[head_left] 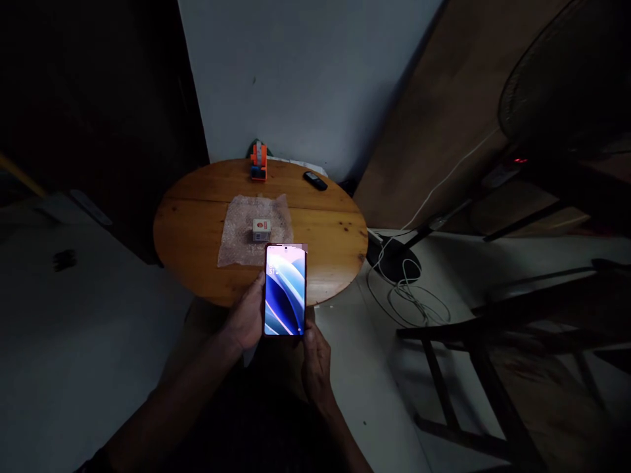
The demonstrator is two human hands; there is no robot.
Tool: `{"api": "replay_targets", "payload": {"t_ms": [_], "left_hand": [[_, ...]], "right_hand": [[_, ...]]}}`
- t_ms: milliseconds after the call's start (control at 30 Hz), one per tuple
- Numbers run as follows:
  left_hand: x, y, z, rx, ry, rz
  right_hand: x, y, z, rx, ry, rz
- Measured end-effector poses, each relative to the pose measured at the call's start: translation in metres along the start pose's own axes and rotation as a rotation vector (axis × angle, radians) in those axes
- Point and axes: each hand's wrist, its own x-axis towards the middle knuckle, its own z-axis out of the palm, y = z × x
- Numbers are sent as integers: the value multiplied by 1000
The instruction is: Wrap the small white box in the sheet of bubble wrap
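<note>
A smartphone (284, 292) with its screen lit is held upright in front of me, over the near edge of the round wooden table (325, 263). My left hand (249, 315) grips it along the left side, its fingers mostly hidden behind the phone. At the lower right corner, my right hand (316, 355) holds the phone too, thumb at its edge. Just beyond the phone, a small white box with red print (261, 229) rests on a sheet of bubble wrap (234, 230).
At the table's back stand an orange tape dispenser (259, 164) and a dark remote control (315, 180). To the right are a standing fan (557, 85), a coiled white cable (414, 295) on the floor and a dark wooden chair (483, 368). The room is dim.
</note>
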Motion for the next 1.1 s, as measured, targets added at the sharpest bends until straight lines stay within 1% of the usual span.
{"api": "replay_targets", "payload": {"t_ms": [167,367,600,733,867,1000,1100], "left_hand": [[2,-2,-6,4,3,5],[4,-3,-11,79,-104,-84],[6,-5,-15,105,-166,-55],[6,-5,-15,121,-239,-102],[11,-7,-12,81,-249,-90],[17,-11,-10,78,-323,-153],[22,-13,-10,81,-300,-148]], "right_hand": [[-3,0,1,55,-1,40],[-3,2,1,152,-81,102],[-3,5,0,248,-130,182],[-3,7,-3,277,-114,227],[-1,8,-7,305,-99,245],[1,9,-11,313,-70,242],[3,10,-14,334,-61,236]]}}
